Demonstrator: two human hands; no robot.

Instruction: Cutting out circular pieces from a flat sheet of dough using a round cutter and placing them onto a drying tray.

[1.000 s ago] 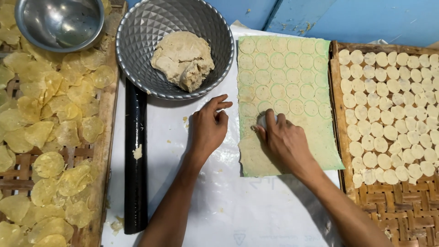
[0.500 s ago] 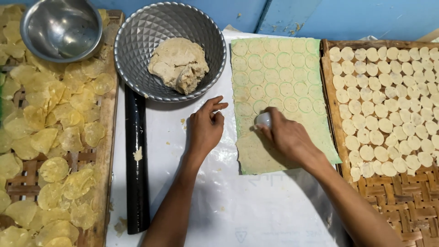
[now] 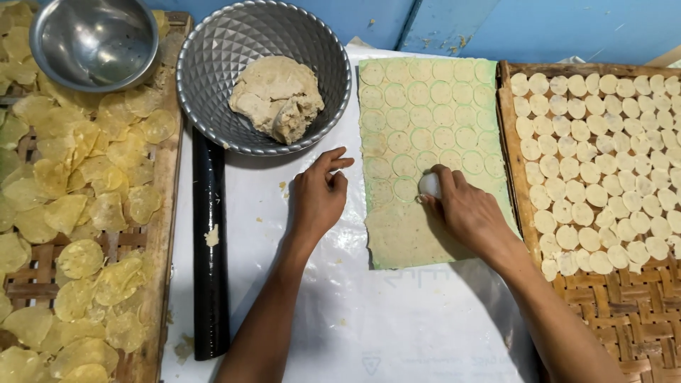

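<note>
Cutting is underway: my right hand [image 3: 464, 213] fingers grip the small white round cutter [image 3: 429, 185] on the dough sheet [image 3: 425, 135], left hand [image 3: 319, 198] open on the tabletop [image 3: 340, 312]; next press needs uncut dough.

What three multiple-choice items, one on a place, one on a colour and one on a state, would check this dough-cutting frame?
1. Where does the dough lump lie?
A. in the patterned grey bowl
B. on the right woven tray
C. on the rolling pin

2. What colour is the rolling pin?
A. white
B. black
C. red

3. What is the right hand doing?
A. resting flat on the plastic sheet
B. lifting the steel bowl
C. pressing a small white round cutter onto the dough sheet

Answers:
1 A, the lump sits inside the grey bowl.
2 B, the pin beside the left tray is black.
3 C, its fingers grip the cutter on the sheet, while the left hand lies on the plastic beside it.
</note>
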